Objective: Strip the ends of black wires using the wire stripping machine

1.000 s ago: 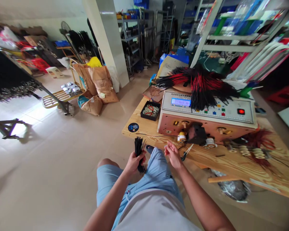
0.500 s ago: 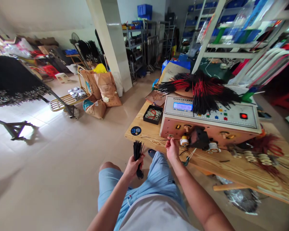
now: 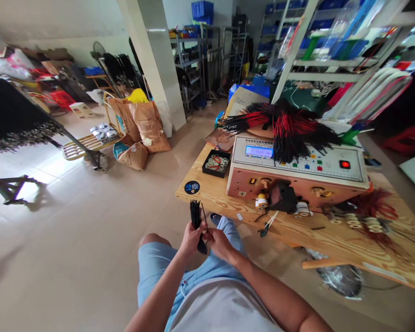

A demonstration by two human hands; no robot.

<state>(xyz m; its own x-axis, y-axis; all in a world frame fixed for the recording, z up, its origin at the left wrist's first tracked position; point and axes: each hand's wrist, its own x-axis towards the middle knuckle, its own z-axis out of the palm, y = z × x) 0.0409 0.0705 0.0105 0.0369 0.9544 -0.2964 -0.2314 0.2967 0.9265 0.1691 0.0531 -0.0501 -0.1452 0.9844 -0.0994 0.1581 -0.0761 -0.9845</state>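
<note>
My left hand [image 3: 190, 239] is wrapped round a bundle of thin black wires [image 3: 195, 213], which stands nearly upright above my lap. Right beside it, my right hand [image 3: 221, 244] pinches at the bundle's side, by a single black wire [image 3: 203, 213] that sticks up apart from the others. Its fingertips are partly hidden. Ahead on the wooden table [image 3: 210, 196] stands a wire-cutting machine [image 3: 242, 173] with a lit screen and a black block on its front. A heap of black and red wires [image 3: 290, 129] lies on its top.
A black box [image 3: 216, 163] of small pale and red pieces sits left of the machine. Rollers [image 3: 353, 220] and dark red wires [image 3: 376, 203] lie at the table's right. Brown sacks [image 3: 150, 127] and a rack of hanging black wires [image 3: 19, 115] stand on the left floor.
My right hand has moved from the machine's front down and left to the bundle, bringing a black wire. My left hand stays closed round the bundle. The view has shifted slightly.
</note>
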